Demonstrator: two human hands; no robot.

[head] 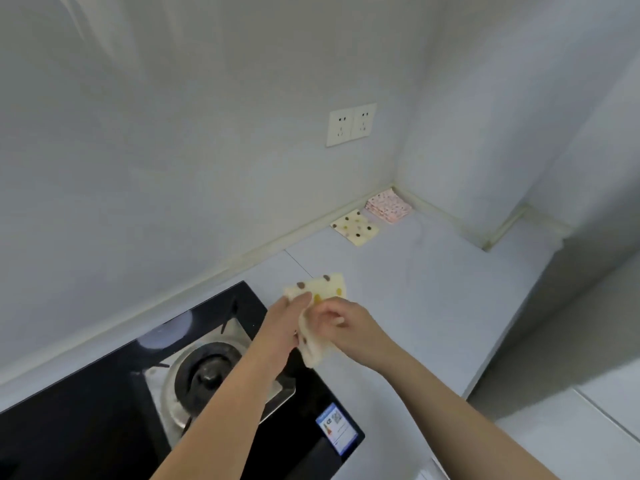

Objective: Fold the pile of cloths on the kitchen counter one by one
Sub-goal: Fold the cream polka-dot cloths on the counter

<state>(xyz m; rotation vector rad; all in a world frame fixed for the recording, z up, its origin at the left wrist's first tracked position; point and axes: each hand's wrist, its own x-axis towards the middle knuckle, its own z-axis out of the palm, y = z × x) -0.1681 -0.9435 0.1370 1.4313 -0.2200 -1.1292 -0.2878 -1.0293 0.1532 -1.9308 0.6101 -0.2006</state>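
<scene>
Dotted cloth [327, 287] is held up off the counter [433, 306] between both hands, over the counter just past the right edge of the gas hob [104, 420]. Left hand [287, 317] grips its left side, fingers curled over the edge; right hand [343, 327] pinches it from the right, fingers bent around the fabric. Hands sit close together, nearly touching. The top part of the cloth stands above the knuckles and a lower flap hangs down between the wrists. Hands and cloth are motion-blurred, so exact finger placement can't be read. Counter is pale grey-blue, with a seam line running across it, and runs back into a corner of plain pale wall [207, 150] with a sealant strip along the joint. Hob is black glass, with a steel-trimmed burner [207, 372] and a blue sticker [336, 427] at its front right corner. Double socket [351, 124] on the back wall. Folded dotted cloth [356, 227] lies flat against the back wall; pink patterned stack [389, 205] sits just beside it, tucked into the corner, well apart from the hands. Held cloth: cream, soft-looking, with scattered brown and yellow dots, same print as the folded one.
</scene>
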